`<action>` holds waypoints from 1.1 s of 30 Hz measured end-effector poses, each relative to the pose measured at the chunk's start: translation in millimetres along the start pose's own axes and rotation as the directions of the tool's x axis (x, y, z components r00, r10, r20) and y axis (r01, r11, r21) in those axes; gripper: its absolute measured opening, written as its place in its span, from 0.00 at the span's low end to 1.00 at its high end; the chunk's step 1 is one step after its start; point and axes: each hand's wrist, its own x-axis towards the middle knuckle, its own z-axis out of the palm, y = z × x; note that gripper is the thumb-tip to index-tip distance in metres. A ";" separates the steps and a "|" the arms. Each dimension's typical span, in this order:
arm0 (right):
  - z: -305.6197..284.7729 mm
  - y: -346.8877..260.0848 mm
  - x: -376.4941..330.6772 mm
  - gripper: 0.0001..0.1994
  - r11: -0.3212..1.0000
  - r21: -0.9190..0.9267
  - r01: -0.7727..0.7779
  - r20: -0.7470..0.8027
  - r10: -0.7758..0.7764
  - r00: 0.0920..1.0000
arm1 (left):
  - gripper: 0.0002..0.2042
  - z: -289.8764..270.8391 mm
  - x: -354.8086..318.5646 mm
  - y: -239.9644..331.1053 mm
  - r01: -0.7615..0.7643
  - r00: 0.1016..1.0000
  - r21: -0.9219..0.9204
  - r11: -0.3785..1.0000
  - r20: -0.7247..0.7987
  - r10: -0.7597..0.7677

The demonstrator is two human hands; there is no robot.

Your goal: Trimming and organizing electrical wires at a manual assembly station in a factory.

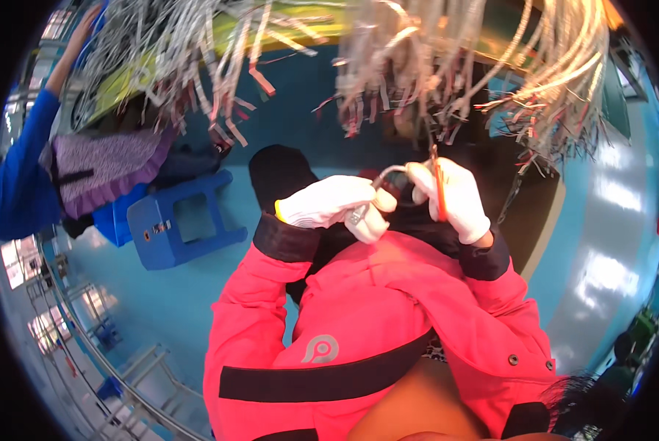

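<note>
pink jacket sleeves (359, 323) fill the lower view, hiding the lap below. left hand (329, 202), white-gloved, is closed around a pale cable (387, 175) that arcs across to the right hand (454, 198), whose fingers pinch the cable's other end and an orange tool (438, 187). hanging cable bundles (432, 59) above blur together. a blue stool (178, 220) stands to the left.

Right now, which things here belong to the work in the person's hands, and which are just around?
In hand:
- left hand, gloved, holding the white cable
- right hand, gloved, holding the orange tool
- hanging wire bundles just above

Just around:
- blue stool
- purple cloth
- another person's blue sleeve
</note>
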 end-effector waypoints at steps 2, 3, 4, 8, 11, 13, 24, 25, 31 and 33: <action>16.4 8.1 8.9 0.13 0.891 -0.354 0.284 -0.178 -0.363 0.915 | 0.14 3.8 -13.0 -10.1 -0.133 0.990 -0.281 0.951 0.007 0.140; 25.4 1.8 9.4 0.11 0.702 -0.542 0.462 -0.199 -0.640 0.742 | 0.12 0.1 -17.8 -14.1 -0.175 0.964 -0.465 0.868 0.100 0.248; 30.4 -3.2 3.8 0.10 0.839 -0.318 0.443 -0.142 -0.504 0.852 | 0.13 -0.2 -27.4 -15.3 -0.259 0.957 -0.463 0.848 -0.002 0.291; 35.7 -19.7 -17.9 0.16 0.992 0.076 -0.101 0.787 0.003 0.618 | 0.16 2.1 -47.4 -26.7 -0.484 0.874 -0.425 0.765 -0.283 0.396; 61.0 8.5 -20.3 0.24 0.965 0.203 -0.164 0.883 -0.108 0.457 | 0.17 7.4 -44.8 -24.7 -0.582 0.812 -0.353 0.733 -0.298 0.501; 71.2 1.5 -24.2 0.28 0.903 0.325 -0.279 0.863 -0.163 0.479 | 0.17 9.6 -47.4 -26.8 -0.607 0.785 -0.305 0.734 -0.371 0.495; 77.0 5.5 -26.1 0.29 0.843 0.402 -0.357 0.850 -0.198 0.489 | 0.20 11.1 -41.7 -27.5 -0.723 0.686 -0.184 0.666 -0.301 0.663; 77.4 10.3 -25.9 0.29 0.827 0.440 -0.351 0.839 -0.239 0.489 | 0.19 15.7 -40.2 -26.5 -0.735 0.671 -0.182 0.653 -0.334 0.662; 74.4 17.0 -30.2 0.31 0.857 0.442 -0.264 0.794 -0.237 0.560 | 0.18 41.6 -37.7 -31.2 -0.723 0.590 -0.064 0.688 -0.575 0.567; 73.6 14.1 -32.8 0.31 0.884 0.391 -0.257 0.781 -0.172 0.600 | 0.18 38.1 -33.0 -39.9 -0.739 0.583 -0.047 0.672 -0.545 0.603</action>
